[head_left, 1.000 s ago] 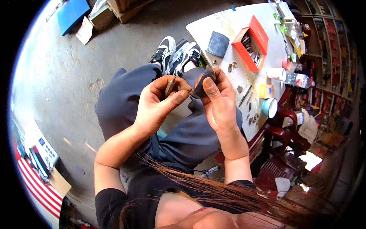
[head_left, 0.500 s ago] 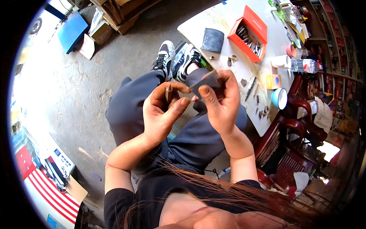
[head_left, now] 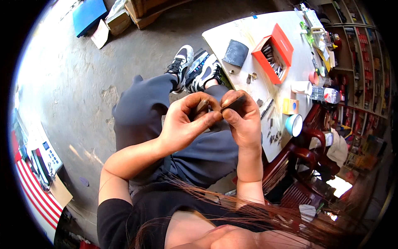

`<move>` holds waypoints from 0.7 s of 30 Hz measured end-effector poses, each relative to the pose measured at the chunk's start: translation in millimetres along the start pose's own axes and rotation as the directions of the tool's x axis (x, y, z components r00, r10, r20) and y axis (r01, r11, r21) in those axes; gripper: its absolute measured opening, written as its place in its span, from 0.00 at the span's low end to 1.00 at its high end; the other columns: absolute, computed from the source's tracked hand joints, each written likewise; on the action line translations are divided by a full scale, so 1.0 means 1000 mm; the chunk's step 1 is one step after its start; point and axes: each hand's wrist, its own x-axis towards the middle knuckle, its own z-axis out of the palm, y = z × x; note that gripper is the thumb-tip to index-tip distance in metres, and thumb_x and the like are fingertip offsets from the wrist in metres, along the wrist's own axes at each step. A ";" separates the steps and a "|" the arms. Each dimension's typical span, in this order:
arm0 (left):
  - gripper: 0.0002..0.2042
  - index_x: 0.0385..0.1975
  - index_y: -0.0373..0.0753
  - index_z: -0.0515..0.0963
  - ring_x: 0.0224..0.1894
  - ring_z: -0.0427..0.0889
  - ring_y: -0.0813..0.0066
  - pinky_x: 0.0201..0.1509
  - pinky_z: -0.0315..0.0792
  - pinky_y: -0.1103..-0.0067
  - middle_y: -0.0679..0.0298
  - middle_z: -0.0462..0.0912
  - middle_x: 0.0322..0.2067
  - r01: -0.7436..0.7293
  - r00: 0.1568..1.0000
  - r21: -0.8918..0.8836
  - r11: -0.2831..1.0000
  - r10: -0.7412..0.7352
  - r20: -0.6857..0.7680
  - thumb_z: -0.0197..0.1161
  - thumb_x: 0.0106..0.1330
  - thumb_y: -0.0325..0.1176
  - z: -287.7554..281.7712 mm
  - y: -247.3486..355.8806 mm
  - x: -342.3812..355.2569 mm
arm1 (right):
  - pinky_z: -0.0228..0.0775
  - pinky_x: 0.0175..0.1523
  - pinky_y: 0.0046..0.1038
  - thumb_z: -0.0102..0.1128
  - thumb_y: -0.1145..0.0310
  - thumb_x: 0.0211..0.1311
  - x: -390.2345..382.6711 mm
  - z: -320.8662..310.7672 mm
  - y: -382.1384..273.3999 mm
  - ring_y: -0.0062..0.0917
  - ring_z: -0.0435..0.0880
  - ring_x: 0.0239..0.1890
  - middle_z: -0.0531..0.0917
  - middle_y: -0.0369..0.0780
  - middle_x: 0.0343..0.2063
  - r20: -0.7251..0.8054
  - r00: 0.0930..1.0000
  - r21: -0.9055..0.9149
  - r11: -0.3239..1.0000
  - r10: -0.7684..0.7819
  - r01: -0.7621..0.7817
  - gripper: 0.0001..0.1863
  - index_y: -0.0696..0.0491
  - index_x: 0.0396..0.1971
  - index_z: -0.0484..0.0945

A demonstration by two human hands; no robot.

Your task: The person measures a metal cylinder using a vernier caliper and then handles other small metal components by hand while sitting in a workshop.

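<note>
Over my lap, my left hand (head_left: 188, 120) is closed, with a short, slim brownish piece (head_left: 202, 106) showing between its curled fingers. Its thumb and forefinger tips meet beside my right hand (head_left: 244, 120). That hand pinches a small dark flat piece (head_left: 234, 103), which looks like folded sandpaper, between thumb and fingers. The fingertips of both hands come together at the dark piece's left end, and whatever lies between them is hidden. A larger dark grey curved sheet (head_left: 235, 53) lies on the white table (head_left: 255, 35) ahead.
On the table stand an open red box (head_left: 286, 43) of slim metal pieces, a white cup (head_left: 301, 87), a plastic bottle (head_left: 325, 94), an orange box (head_left: 290, 106) and a blue bowl (head_left: 294, 125). Small dark bits lie near its edge. A dark red wooden chair (head_left: 304, 143) is at right.
Both hands have drawn together, so their fingertips meet. The dark flat piece has turned from its broad face to a narrower view. My view has shifted slightly.
</note>
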 end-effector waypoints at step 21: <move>0.13 0.46 0.29 0.71 0.37 0.76 0.66 0.43 0.69 0.75 0.54 0.77 0.36 -0.237 0.971 0.384 0.892 0.222 0.083 0.51 0.67 0.30 -0.022 0.003 -0.001 | 0.64 0.40 0.13 0.67 0.76 0.51 0.011 0.012 0.006 0.15 0.72 0.35 0.72 0.35 0.33 0.007 0.948 -0.516 0.811 -0.317 0.275 0.11 0.60 0.35 0.78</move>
